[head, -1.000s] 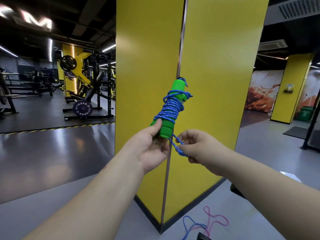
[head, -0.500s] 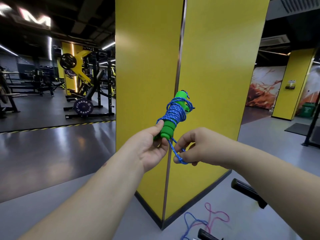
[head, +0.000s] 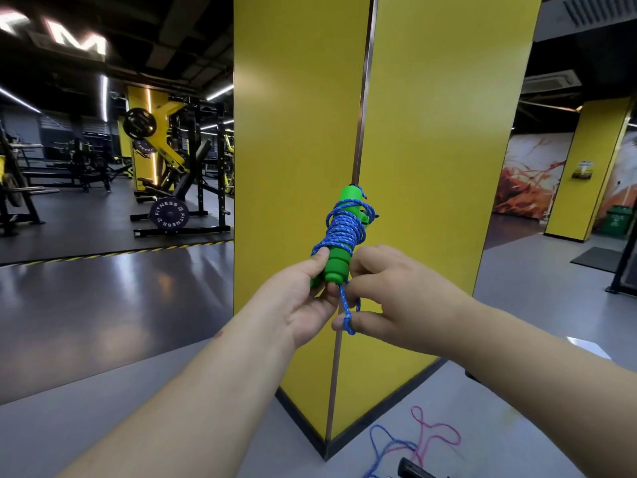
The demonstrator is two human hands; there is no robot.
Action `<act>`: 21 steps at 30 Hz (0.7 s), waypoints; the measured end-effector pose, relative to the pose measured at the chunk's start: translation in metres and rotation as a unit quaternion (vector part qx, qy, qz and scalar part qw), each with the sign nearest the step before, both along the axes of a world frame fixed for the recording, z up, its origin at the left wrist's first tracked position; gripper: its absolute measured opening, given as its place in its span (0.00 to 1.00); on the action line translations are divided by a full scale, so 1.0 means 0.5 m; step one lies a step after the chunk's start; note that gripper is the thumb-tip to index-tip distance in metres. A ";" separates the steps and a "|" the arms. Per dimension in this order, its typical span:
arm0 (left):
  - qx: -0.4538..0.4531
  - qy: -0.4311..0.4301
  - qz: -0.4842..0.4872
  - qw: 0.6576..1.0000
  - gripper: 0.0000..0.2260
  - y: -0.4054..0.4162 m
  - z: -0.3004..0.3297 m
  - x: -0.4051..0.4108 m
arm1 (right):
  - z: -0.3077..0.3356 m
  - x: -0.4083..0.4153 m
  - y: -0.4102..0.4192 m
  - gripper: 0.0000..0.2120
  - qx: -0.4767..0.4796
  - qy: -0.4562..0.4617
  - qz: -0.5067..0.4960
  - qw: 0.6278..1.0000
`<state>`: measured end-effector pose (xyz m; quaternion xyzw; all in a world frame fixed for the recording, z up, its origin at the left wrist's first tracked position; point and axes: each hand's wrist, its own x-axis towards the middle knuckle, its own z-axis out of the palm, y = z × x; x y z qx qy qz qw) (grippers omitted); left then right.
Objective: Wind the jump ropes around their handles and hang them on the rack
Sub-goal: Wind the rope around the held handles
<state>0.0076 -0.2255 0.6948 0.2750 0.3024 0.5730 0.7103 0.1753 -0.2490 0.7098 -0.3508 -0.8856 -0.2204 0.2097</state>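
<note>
At frame centre, the left hand (head: 303,305) gripped the base of the green foam handles (head: 339,257), keeping the speckled blue cord coil (head: 339,232) from unwinding. The right hand (head: 396,301) had its fingers (head: 365,322) pinched on the remaining cord loop (head: 348,312), presumably for tucking

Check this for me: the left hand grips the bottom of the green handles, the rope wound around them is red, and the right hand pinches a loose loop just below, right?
Not quite. In the head view the rope wound around the green handles is blue, not red. The rest holds: the left hand grips their bottom end and the right hand pinches the loose loop just below.
</note>
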 end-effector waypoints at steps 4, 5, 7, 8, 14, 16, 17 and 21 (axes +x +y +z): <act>0.003 0.037 -0.006 0.999 0.09 -0.003 -0.005 0.005 | -0.008 -0.005 0.000 0.16 0.004 0.005 0.019 1.000; -0.003 0.039 -0.005 0.999 0.09 -0.002 -0.006 0.006 | -0.009 -0.007 -0.002 0.16 0.004 -0.005 0.020 1.000; -0.023 0.038 -0.005 0.999 0.08 -0.001 -0.009 0.010 | -0.011 -0.014 -0.008 0.13 0.004 -0.023 0.024 0.999; -0.032 0.032 -0.011 0.999 0.09 -0.001 -0.011 0.012 | -0.012 -0.017 -0.010 0.11 0.005 -0.027 0.033 0.999; -0.008 -0.020 0.007 1.000 0.11 -0.003 -0.016 0.026 | -0.016 -0.024 -0.016 0.12 -0.133 0.218 0.061 0.965; 0.007 -0.015 0.025 1.000 0.09 0.001 -0.013 0.025 | -0.015 -0.019 -0.015 0.09 -0.147 0.305 0.051 0.939; 0.012 -0.008 0.030 0.999 0.07 0.003 -0.011 0.023 | -0.014 -0.017 -0.014 0.09 -0.144 0.333 0.039 0.931; 0.014 0.005 0.048 0.999 0.07 0.007 -0.005 0.022 | -0.009 -0.015 -0.010 0.08 -0.091 0.361 0.013 0.928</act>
